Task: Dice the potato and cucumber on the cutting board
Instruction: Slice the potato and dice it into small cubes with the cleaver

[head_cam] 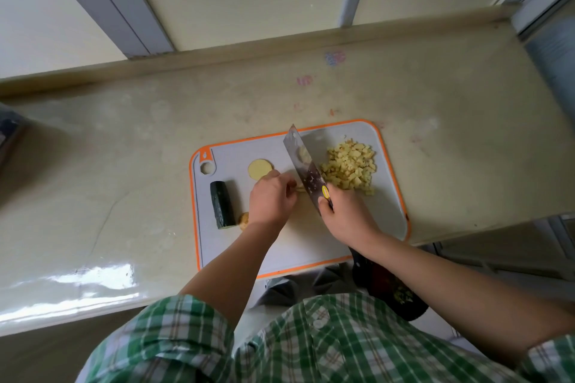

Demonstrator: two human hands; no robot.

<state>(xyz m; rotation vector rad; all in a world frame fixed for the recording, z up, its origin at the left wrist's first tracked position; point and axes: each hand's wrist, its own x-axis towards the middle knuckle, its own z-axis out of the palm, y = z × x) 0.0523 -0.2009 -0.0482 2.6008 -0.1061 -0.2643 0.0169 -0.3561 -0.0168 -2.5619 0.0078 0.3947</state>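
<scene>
A grey cutting board (390, 211) with an orange rim lies on the counter. My right hand (345, 214) grips the handle of a cleaver (303, 163), whose blade slants across the board's middle. My left hand (272, 197) curls its fingers over thin potato strips (300, 188) right beside the blade. A heap of diced potato (350, 166) lies on the board's right part. One round potato slice (260, 169) sits flat just beyond my left hand. A dark green cucumber piece (222, 209) rests near the board's left edge, with a small potato end (243, 221) next to it.
The beige counter (124, 165) runs left and behind the board to a raised back ledge (249, 50). A dark container (392, 286) with chopped bits sits below the counter's front edge, under my right forearm. The counter ends at the right (529, 165).
</scene>
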